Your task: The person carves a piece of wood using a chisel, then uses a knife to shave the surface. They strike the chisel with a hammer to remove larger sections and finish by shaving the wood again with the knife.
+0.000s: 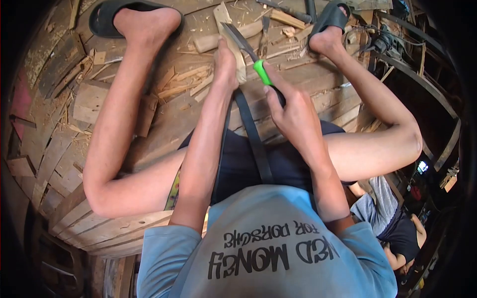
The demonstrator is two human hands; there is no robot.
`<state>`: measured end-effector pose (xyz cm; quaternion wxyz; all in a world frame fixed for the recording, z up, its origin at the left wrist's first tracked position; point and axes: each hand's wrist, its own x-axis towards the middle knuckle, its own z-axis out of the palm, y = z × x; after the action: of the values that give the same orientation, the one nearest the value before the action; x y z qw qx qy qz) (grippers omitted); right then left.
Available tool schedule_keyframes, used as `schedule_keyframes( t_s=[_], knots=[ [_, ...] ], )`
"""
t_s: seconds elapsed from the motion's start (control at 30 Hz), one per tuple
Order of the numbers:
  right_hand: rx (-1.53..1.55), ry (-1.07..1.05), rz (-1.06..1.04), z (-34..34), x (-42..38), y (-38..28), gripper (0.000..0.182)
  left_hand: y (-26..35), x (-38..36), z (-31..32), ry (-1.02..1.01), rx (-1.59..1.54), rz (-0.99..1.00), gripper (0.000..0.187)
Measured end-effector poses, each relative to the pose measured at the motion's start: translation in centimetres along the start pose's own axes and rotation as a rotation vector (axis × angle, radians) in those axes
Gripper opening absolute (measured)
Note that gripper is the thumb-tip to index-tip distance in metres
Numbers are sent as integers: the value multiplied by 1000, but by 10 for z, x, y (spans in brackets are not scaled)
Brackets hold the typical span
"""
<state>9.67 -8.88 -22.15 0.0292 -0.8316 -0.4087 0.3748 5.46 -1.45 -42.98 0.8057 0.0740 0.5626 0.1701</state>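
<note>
So the person is sitting on a round platform [164, 124] made of wooden planks, knees bent up and feet out front, both in black slides. The left slide [107, 15] is at the top left and the right slide [330, 17] at the top right.

The left hand [226, 67] is wrapped around a pale wood piece [233, 44], holding it more or less upright on the planks between the feet. The fingers are hidden behind it, but it's clearly a closed grip. The right hand [293, 111] is closed around a knife [251, 54] with a bright green handle. The dark blade points up and to the left and lies right against the wood piece, just above the left hand. Both hands are close together, near the middle of the platform.

Around them the planks are covered in wood chips [184, 82], splinters and offcuts, most of them piled between the legs and off to the left. A short stick [211, 42] lies just beside the wood piece. A black strap [253, 139] runs from the hands down toward the person's lap.

At the bottom right, below the platform edge, another person [392, 223] in a grey top is sitting or crouching, well apart from the carving.
</note>
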Motion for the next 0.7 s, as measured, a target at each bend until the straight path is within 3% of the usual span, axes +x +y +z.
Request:
schedule_keyframes(
  t_s=[0.07,0.33,0.37,0.4,0.47,0.53,0.6,0.7],
  knots=[
    [51,89,-81,-4,7,8,37,-3,14,2,-2,13,61,63],
    [-6,121,-147,-23,-14,6,37,-13,16,3,89,119,64,61],
    [-74,23,20,-15,2,-1,36,-20,16,4,113,138,77,62],
    [-72,26,35,-12,0,1,36,-22,10,4,105,146,67,62],
    [-108,138,-136,-5,11,8,35,-9,12,3,25,65,38,62],
    [-69,139,-109,-5,-3,19,35,-24,6,-2,56,19,43,61],
    [35,229,-221,-10,-9,27,37,-11,10,2,42,109,61,73],
    [78,180,-117,-25,-35,21,39,-11,0,0,75,142,-9,71]
  ],
)
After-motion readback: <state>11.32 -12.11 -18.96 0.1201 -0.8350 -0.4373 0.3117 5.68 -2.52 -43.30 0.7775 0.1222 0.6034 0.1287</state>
